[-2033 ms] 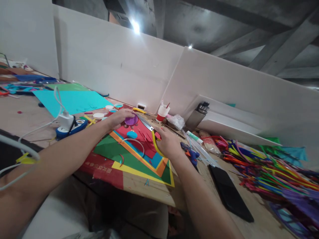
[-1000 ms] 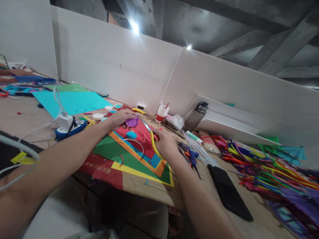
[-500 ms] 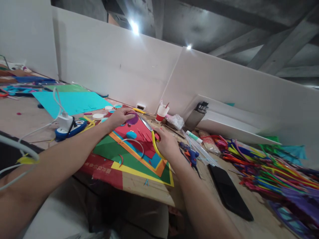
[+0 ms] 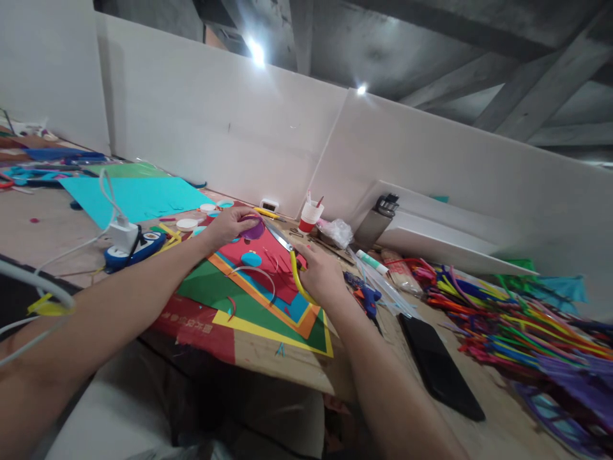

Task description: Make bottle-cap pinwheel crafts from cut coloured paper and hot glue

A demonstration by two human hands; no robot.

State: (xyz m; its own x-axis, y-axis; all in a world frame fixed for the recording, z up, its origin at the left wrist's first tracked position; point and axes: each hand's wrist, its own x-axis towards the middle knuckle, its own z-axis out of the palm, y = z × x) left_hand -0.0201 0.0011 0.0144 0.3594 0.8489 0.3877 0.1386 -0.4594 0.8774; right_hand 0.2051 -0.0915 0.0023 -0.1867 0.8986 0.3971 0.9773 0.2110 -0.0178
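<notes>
My left hand [image 4: 233,225] pinches a round purple piece of paper [image 4: 253,230] above the stacked sheets. In my right hand [image 4: 320,271] are scissors with yellow handles [image 4: 297,278]; their blades [image 4: 278,236] point up and left, with the tips at the purple paper's edge. Below both hands lies a red sheet [image 4: 268,255] on blue, orange, green [image 4: 205,285] and yellow sheets. A blue paper disc [image 4: 251,259] and several thin cut-off strips rest on the red sheet.
A glue gun [image 4: 368,299] and a black phone [image 4: 438,364] lie right of my right arm. Behind stand a paper cup [image 4: 310,217] and a grey bottle [image 4: 377,222]. Colourful pipe cleaners [image 4: 517,313] spread far right. At left are a cyan sheet [image 4: 129,195] and a plugged-in white adapter [image 4: 123,236].
The scissor blades look closer together at the purple paper's edge. Both hands stay almost in place, and the whole view has shifted slightly.
</notes>
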